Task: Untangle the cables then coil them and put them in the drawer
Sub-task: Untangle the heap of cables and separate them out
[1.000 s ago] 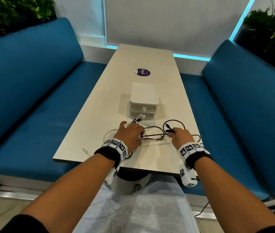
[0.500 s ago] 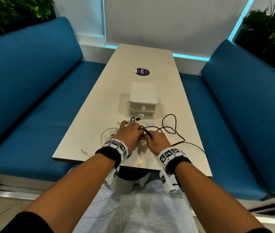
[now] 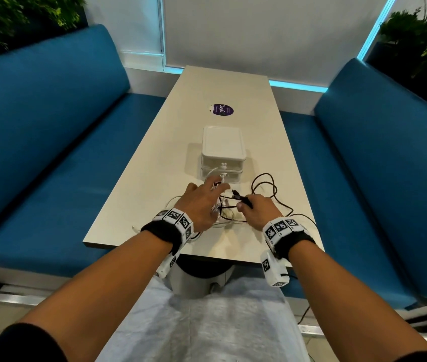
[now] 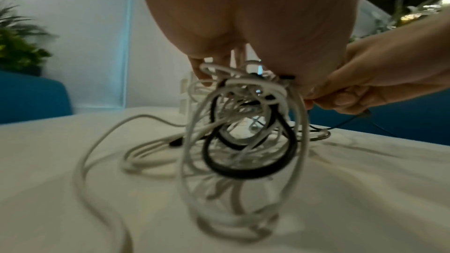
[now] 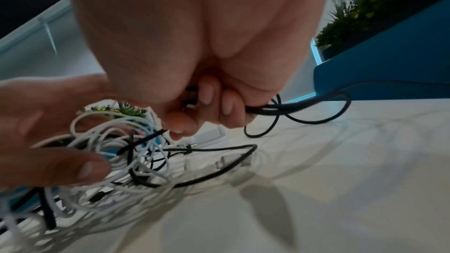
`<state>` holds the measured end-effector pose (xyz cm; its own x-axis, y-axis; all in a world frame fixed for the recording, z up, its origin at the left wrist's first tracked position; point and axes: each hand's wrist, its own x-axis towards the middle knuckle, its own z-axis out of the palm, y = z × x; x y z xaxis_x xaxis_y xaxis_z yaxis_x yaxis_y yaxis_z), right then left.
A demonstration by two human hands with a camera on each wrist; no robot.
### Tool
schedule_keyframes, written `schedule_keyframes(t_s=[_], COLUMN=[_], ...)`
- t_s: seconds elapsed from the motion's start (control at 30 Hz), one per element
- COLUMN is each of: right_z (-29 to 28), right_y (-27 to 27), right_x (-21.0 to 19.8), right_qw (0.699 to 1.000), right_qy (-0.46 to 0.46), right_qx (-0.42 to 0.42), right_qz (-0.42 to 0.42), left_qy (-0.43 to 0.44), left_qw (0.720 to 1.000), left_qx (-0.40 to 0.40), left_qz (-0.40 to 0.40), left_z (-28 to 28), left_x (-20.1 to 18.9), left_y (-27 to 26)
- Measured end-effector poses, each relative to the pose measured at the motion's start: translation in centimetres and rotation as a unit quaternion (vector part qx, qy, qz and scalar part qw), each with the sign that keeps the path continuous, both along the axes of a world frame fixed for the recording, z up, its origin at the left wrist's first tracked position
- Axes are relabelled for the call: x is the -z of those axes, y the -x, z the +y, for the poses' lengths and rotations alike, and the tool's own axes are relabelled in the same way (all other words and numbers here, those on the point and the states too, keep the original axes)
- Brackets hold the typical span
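A tangle of white and black cables (image 4: 243, 122) hangs from my left hand (image 3: 207, 197), which grips it just above the near end of the table (image 3: 155, 178); several loops trail on the tabletop. My right hand (image 3: 246, 205) is right beside it, fingers curled round a black cable (image 5: 304, 107) near its plug, which sticks out toward the tangle. The rest of that black cable (image 3: 264, 184) loops loosely to the right. A small white two-drawer box (image 3: 223, 152) stands just beyond both hands, its drawers closed.
A purple round sticker (image 3: 222, 110) lies further up the table. Blue benches (image 3: 50, 139) run along both sides. One white cable end (image 3: 135, 228) lies near the table's front left edge, and part of the black cable reaches the right edge.
My right hand went from the right over to the left hand, then drew back slightly rightward with the black plug end. The black loops shifted right. My left hand reached a little further forward.
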<state>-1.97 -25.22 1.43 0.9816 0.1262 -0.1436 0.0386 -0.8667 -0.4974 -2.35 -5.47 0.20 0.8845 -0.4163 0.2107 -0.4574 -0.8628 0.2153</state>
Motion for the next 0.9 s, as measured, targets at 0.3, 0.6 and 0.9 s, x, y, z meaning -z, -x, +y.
schedule_keyframes(t_s=[0.3,0.6,0.9], right_z=[1.1,-0.5,-4.1], right_y=[0.1,0.1,-0.8], right_x=[-0.1,-0.7,-0.4], right_qw=[0.999,0.999,0.997], right_qy=[-0.032,-0.028,-0.013], right_qx=[-0.002,-0.001,0.063], right_qz=[0.008,0.038,0.036], left_qy=[-0.111,-0.179,-0.059], left_qw=[0.991,0.98,0.992], left_qx=[-0.06,-0.089,-0.092], left_qz=[-0.05,-0.022,0.066], left_z=[-2.8,-2.2,-0.9], left_x=[-0.5,-0.8,-1.1], left_y=[-0.4,-0.3,-0.6])
